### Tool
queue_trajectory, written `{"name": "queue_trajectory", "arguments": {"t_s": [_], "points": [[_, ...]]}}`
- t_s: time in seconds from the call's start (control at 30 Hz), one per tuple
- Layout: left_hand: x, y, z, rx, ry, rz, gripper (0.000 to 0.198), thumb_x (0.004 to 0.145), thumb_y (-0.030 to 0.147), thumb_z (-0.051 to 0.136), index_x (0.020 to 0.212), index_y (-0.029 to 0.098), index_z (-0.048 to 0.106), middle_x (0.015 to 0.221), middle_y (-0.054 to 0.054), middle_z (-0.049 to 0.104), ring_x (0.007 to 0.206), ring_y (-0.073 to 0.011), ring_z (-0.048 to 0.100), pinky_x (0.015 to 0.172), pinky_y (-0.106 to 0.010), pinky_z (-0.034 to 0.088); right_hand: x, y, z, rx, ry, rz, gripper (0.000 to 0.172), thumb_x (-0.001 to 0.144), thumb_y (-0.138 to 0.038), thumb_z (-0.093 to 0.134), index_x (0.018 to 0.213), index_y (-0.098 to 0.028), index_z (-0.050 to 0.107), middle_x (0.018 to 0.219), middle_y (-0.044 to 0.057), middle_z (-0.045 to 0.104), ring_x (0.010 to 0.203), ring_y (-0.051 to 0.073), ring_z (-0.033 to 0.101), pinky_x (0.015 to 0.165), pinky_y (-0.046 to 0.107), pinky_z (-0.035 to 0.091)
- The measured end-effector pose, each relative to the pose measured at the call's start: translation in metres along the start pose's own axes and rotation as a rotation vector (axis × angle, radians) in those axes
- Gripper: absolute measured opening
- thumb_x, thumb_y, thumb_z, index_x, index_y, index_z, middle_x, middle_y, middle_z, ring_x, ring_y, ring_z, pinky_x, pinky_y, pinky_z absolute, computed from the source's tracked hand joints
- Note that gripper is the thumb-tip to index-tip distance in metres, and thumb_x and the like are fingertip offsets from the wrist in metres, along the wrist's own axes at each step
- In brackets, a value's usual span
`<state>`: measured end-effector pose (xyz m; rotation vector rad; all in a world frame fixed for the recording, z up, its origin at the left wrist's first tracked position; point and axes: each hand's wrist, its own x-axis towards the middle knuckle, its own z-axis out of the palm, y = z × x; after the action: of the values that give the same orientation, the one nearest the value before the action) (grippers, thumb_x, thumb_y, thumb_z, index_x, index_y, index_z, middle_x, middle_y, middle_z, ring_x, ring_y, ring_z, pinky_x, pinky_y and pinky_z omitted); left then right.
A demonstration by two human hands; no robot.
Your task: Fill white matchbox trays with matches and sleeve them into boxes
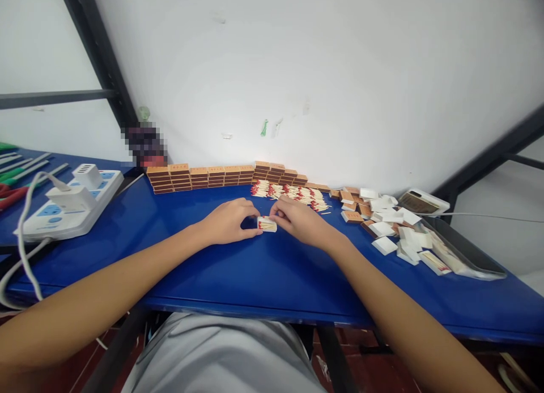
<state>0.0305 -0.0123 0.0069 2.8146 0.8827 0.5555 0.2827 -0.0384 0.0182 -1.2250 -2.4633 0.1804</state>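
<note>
A small white matchbox tray [267, 225] with red-tipped matches in it rests on the blue table between my hands. My left hand [233, 220] holds its left end between thumb and fingers. At the tray's right end, the fingers of my right hand [293, 217] are pinched together; whatever they hold is too small to make out. Just behind my hands lies a pile of loose matches [293, 193] with red heads. Stacked brown and orange matchboxes [216, 176] stand in a row along the wall.
On the right lie white trays [385, 245] and orange sleeves [352, 216] in a heap, beside a phone [420, 202] and a dark container [463, 248]. On the left are a white power strip [72, 211] with cables and scissors [12, 195]. The blue table's front edge [255, 309] is near my body.
</note>
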Motion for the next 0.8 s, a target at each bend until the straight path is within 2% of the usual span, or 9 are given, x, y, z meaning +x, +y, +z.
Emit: {"name": "queue_trajectory", "arguments": {"t_s": [0.3, 0.47, 0.53, 0.63, 0.8], "points": [[0.0, -0.001, 0.0, 0.0, 0.008, 0.008, 0.026, 0.097, 0.043, 0.071, 0.108, 0.019, 0.074, 0.104, -0.008, 0.072, 0.1, -0.0257, 0.065, 0.086, -0.037, 0.05, -0.001, -0.006, 0.011, -0.075, -0.038, -0.006, 0.008, 0.104, -0.022, 0.057, 0.103, -0.021, 0.065, 0.103, 0.007, 0.066, 0.081, 0.019, 0.061, 0.072, 0.03, 0.042], [0.0, -0.001, 0.0, -0.004, 0.005, 0.008, 0.027, 0.097, 0.044, 0.071, 0.109, 0.02, 0.074, 0.104, -0.008, 0.072, 0.099, -0.0253, 0.066, 0.086, -0.036, 0.05, 0.0, -0.003, 0.006, -0.001, -0.014, -0.001, 0.008, 0.103, -0.023, 0.059, 0.101, -0.021, 0.067, 0.097, 0.006, 0.065, 0.081, 0.018, 0.06, 0.072, 0.029, 0.042], [0.0, 0.0, -0.001, -0.013, 0.006, 0.006, 0.028, 0.097, 0.043, 0.072, 0.111, 0.019, 0.074, 0.104, -0.008, 0.073, 0.1, -0.0252, 0.065, 0.086, -0.037, 0.05, 0.0, 0.011, 0.0, -0.006, 0.035, 0.02, 0.01, 0.103, -0.023, 0.059, 0.099, -0.02, 0.068, 0.093, 0.006, 0.066, 0.083, 0.019, 0.06, 0.073, 0.029, 0.043], [0.0, 0.001, -0.002, -0.017, -0.001, -0.01, 0.03, 0.097, 0.043, 0.072, 0.113, 0.019, 0.074, 0.106, -0.008, 0.073, 0.101, -0.0254, 0.066, 0.087, -0.037, 0.05, -0.003, 0.044, -0.011, -0.127, 0.099, 0.122, 0.012, 0.1, -0.021, 0.06, 0.094, -0.017, 0.07, 0.093, 0.009, 0.068, 0.084, 0.022, 0.061, 0.075, 0.032, 0.043], [0.0, 0.001, -0.002, -0.014, -0.019, -0.022, 0.032, 0.097, 0.045, 0.072, 0.115, 0.019, 0.074, 0.108, -0.009, 0.073, 0.102, -0.0258, 0.066, 0.086, -0.037, 0.05, -0.014, 0.095, -0.024, -0.24, 0.035, 0.296, 0.012, 0.093, -0.012, 0.061, 0.088, -0.016, 0.071, 0.095, 0.011, 0.071, 0.082, 0.021, 0.063, 0.073, 0.03, 0.043]]}}
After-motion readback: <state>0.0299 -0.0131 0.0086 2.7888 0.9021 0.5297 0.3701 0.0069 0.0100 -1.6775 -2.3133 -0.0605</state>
